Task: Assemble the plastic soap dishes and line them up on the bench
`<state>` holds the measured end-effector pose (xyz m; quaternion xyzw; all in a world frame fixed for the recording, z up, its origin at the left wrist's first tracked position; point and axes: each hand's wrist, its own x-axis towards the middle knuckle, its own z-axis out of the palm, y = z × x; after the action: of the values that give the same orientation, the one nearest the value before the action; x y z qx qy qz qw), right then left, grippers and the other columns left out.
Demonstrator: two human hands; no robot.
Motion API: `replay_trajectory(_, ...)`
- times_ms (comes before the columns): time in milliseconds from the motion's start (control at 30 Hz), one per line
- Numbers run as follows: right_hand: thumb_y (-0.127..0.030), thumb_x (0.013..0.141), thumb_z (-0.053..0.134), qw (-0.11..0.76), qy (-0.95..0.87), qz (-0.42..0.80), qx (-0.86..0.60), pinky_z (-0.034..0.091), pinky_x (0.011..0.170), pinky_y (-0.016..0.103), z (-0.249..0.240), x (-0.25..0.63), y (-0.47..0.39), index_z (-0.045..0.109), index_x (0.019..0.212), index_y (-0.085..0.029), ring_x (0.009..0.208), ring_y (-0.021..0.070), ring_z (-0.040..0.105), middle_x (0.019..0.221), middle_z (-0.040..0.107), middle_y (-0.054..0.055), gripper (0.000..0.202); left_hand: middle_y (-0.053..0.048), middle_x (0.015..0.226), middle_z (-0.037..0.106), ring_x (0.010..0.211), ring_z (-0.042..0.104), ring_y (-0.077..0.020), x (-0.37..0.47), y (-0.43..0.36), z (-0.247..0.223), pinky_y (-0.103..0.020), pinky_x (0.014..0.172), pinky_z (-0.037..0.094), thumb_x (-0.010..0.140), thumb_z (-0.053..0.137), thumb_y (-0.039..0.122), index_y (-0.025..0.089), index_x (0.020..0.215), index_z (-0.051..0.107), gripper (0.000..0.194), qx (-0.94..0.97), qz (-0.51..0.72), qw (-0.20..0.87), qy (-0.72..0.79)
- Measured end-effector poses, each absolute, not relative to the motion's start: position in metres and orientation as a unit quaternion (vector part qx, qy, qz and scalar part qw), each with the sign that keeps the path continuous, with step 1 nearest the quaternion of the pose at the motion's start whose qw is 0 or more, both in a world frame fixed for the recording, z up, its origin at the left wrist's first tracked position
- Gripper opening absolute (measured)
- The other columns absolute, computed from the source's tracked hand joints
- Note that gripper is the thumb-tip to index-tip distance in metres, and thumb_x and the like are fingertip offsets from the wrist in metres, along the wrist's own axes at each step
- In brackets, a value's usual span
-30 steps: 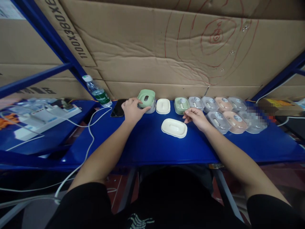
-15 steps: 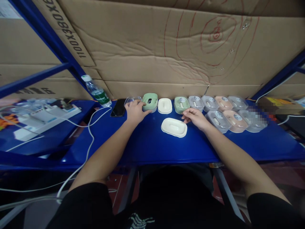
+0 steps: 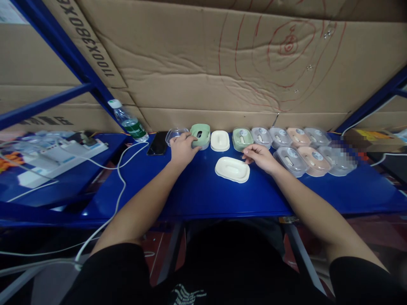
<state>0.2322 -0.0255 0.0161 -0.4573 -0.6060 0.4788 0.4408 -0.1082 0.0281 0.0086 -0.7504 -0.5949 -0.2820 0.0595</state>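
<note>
My left hand [image 3: 184, 149] has its thumb and fingers closed on the near left corner of a green container [image 3: 201, 131] with a dark slot in its top. Behind that hand lies a clear plastic lid [image 3: 174, 133]. My right hand [image 3: 259, 157] hovers low over the table, fingers curled together; whether anything is between them I cannot make out. Just left of it lies an oval cream lid-like piece [image 3: 232, 169]. A squarish cream piece [image 3: 220, 140] sits between the two green boxes, and the second green box [image 3: 242, 139] stands just beyond my right fingers.
Several lidded boxes in grey and peach [image 3: 314, 161] stand in two rows at the right. A phone [image 3: 157, 144], a water bottle [image 3: 130, 123] and a white cable [image 3: 120, 182] are on the left. Cardboard [image 3: 178, 55] walls the back of the blue table [image 3: 197, 197].
My left hand has shifted slightly right and down, off the clear lid, with its fingers now at the green container's corner. My right hand has hardly moved.
</note>
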Motion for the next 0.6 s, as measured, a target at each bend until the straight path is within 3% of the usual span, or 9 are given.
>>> replay_trajectory(167,-0.065,0.084,0.078,0.428,-0.666,0.403,-0.460,0.057,0.065,0.033,0.011,0.232,-0.026,0.073,0.090,-0.021,0.068,0.0172,0.069,0.083,0.077,0.004,0.045,-0.014,0.147,0.067,0.132,0.062,-0.0370,-0.107,0.027,0.010,-0.057,0.114,0.037,0.091,0.079,0.041,0.025,0.126,0.073,0.039,-0.746,-0.296,0.061,-0.593)
replay_trajectory(433,-0.060,0.100,0.062,0.358,-0.814,0.196,-0.413,0.060,0.094,0.050,0.013,0.219,-0.030,0.077,0.115,-0.021,0.104,0.0290,0.074,0.113,0.079,0.012,0.045,-0.014,0.158,0.057,0.138,0.057,-0.0389,-0.102,0.026,0.011,-0.056,0.115,0.037,0.090,0.079,0.048,0.026,0.137,0.068,0.054,-0.741,-0.260,0.070,-0.615)
replay_trajectory(600,-0.063,0.103,0.058,0.275,-0.875,0.164,-0.363,0.045,0.120,0.061,0.018,0.208,-0.029,0.067,0.143,-0.025,0.143,0.0349,0.059,0.149,0.065,0.015,0.056,-0.015,0.163,0.052,0.141,0.056,-0.0396,-0.101,0.025,0.012,-0.055,0.114,0.038,0.091,0.078,0.046,0.025,0.139,0.068,0.054,-0.744,-0.237,0.069,-0.621)
